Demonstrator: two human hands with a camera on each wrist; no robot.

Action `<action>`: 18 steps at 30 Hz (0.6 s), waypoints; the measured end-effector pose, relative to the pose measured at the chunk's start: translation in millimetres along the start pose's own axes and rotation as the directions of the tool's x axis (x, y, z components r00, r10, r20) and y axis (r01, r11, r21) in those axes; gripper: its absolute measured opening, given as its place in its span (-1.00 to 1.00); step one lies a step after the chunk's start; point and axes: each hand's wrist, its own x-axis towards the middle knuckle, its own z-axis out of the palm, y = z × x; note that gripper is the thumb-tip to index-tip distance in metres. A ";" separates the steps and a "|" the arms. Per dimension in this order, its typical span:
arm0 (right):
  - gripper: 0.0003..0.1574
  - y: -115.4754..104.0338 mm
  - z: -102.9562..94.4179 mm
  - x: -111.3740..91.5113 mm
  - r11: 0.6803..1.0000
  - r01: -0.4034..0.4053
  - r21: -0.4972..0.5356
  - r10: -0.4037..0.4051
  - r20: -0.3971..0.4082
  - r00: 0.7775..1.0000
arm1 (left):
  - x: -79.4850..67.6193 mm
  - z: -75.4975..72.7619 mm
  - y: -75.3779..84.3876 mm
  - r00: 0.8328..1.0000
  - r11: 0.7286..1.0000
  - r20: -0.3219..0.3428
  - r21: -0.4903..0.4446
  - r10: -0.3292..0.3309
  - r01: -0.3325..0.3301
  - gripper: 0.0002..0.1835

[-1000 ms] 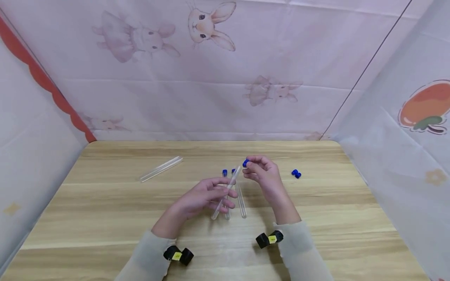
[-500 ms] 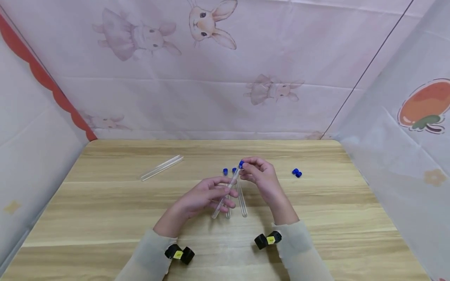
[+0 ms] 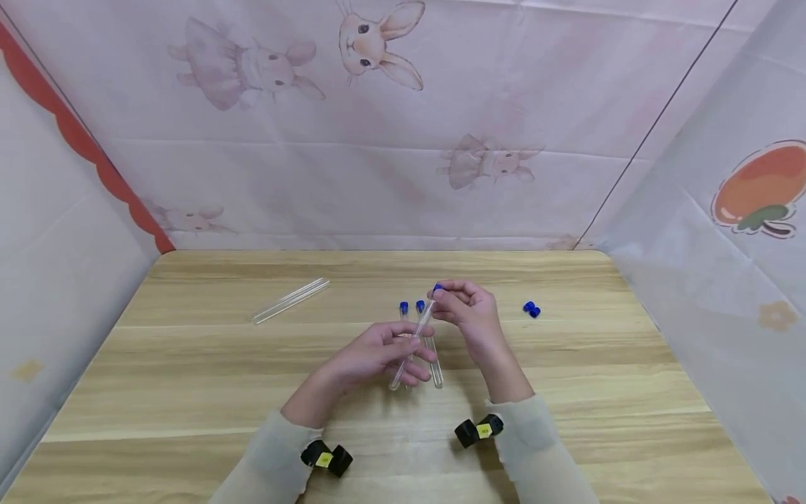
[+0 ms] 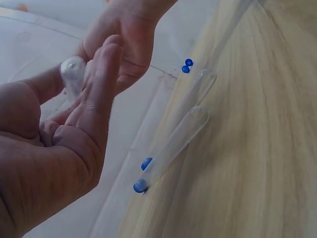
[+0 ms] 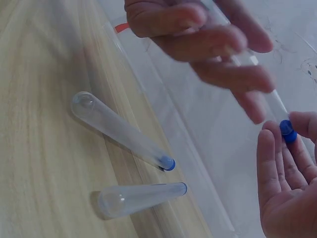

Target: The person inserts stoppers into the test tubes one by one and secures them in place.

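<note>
My left hand (image 3: 387, 353) holds a clear test tube (image 3: 423, 323) between thumb and fingers, tilted with its rounded end low and its mouth up to the right. At that mouth, my right hand (image 3: 469, 311) pinches a blue cap (image 5: 288, 131) between thumb and fingertips. In the right wrist view the cap sits at the tube's end. Below the hands, two more test tubes with blue caps lie on the table: one (image 5: 124, 131) and, beside it, another (image 5: 143, 199). The left hand partly covers one of them in the head view.
Further clear tubes (image 3: 291, 301) lie together at the back left of the wooden table (image 3: 189, 392). A pair of loose blue caps (image 3: 532, 309) rests at the right. Printed fabric walls (image 3: 378, 196) stand around the back and sides.
The right hand has brought the blue cap left onto the tube's mouth. Since then both hands, with tube and cap, have shifted slightly right.
</note>
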 end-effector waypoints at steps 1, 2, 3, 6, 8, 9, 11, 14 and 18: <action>-0.66 -0.3 0.0 0.2 1.000 0.002 -0.001 -0.002 -0.003 1.000 | -0.1 0.8 0.2 1.000 1.000 0.001 -0.003 0.004 -0.004 -0.61; -0.66 -0.5 0.1 0.4 1.000 0.005 -0.001 -0.005 -0.006 1.000 | -0.3 1.4 0.5 1.000 1.000 -0.001 -0.004 0.009 -0.009 -0.62; -0.67 -0.6 0.2 0.7 1.000 0.007 0.002 -0.007 -0.009 1.000 | -0.7 2.0 0.8 1.000 1.000 -0.003 -0.006 0.015 -0.015 -0.62; -0.75 -0.4 0.6 1.3 1.000 0.010 0.023 -0.009 -0.031 0.999 | -1.7 3.5 1.8 0.999 0.999 -0.017 -0.009 0.031 -0.031 -0.63; -0.81 0.4 1.3 1.8 0.999 0.012 0.040 -0.010 -0.052 0.999 | -1.8 4.5 2.4 0.999 0.999 -0.031 -0.006 0.042 -0.042 -0.63; -0.83 1.0 1.9 2.0 0.999 0.013 0.045 -0.011 -0.060 0.998 | -1.9 5.1 2.8 0.998 0.999 -0.042 -0.006 0.045 -0.046 -0.64; -0.83 2.1 4.0 2.3 0.999 0.021 0.047 -0.017 -0.076 0.997 | -2.2 6.7 3.5 0.997 0.999 -0.066 -0.008 0.044 -0.044 -0.63; -0.77 4.4 7.2 2.3 0.999 0.039 0.035 -0.036 -0.089 0.995 | -2.7 7.9 4.0 0.994 0.999 -0.100 -0.006 0.032 -0.033 -0.60; -0.75 6.3 9.5 1.1 0.999 0.046 0.030 -0.043 -0.077 0.996 | -3.4 7.3 4.3 0.993 1.000 -0.119 -0.002 0.021 -0.021 -0.57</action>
